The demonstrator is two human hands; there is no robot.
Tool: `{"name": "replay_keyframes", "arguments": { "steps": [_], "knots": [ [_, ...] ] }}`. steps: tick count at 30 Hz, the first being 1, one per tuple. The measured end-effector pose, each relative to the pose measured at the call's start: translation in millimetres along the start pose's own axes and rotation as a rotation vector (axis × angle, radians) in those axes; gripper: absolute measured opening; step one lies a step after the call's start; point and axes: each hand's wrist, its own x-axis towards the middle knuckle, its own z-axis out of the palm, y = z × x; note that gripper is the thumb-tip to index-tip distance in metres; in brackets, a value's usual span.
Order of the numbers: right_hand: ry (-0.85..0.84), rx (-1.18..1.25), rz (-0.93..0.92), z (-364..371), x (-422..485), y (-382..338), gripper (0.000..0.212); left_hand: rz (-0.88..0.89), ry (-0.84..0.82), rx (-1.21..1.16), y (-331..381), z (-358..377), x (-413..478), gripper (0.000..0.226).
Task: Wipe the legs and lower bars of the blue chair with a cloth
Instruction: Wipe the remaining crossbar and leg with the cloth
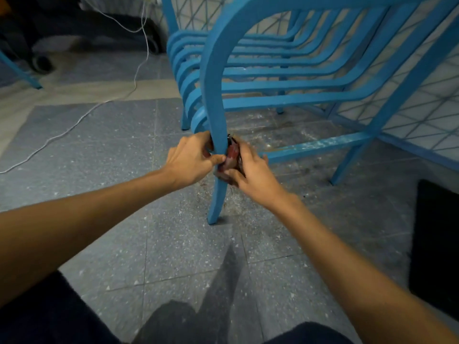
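Note:
The blue chair (273, 70) stands on the tiled floor in front of me, its slatted seat at the top centre. Its near front leg (218, 194) curves down to the floor at centre. A dark red cloth (231, 160) is wrapped around that leg at mid height. My left hand (191, 160) grips the leg and the cloth's edge from the left. My right hand (250, 170) presses the cloth against the leg from the right. A lower side bar (315, 146), scuffed and dusty, runs right from the leg towards the rear leg (347, 167).
A white cable (82, 117) trails across the floor at left. A black mat (437, 244) lies at the right edge. A blue lattice panel (422, 95) stands behind the chair. Another blue leg (22, 73) and a dark wheeled object (41, 63) are at upper left.

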Motion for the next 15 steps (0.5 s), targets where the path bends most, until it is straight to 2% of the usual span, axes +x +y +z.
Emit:
{"name": "replay_keyframes", "arguments": {
  "steps": [2,8,12,15],
  "knots": [
    [0.073,-0.011,0.018,-2,1,2,0.069,0.021,-0.019,-0.023,-1,-2,0,0.032],
    [0.126,-0.107,0.030,-29,4,21,0.047,0.058,-0.050,-0.158,-12,-4,10,0.024],
    [0.229,-0.096,0.202,-39,7,18,0.026,0.103,-0.053,-0.201,-19,0,14,0.019],
    [0.214,-0.012,0.186,-12,15,-12,0.034,0.148,-0.049,-0.200,-22,1,15,0.022]
  ]
}}
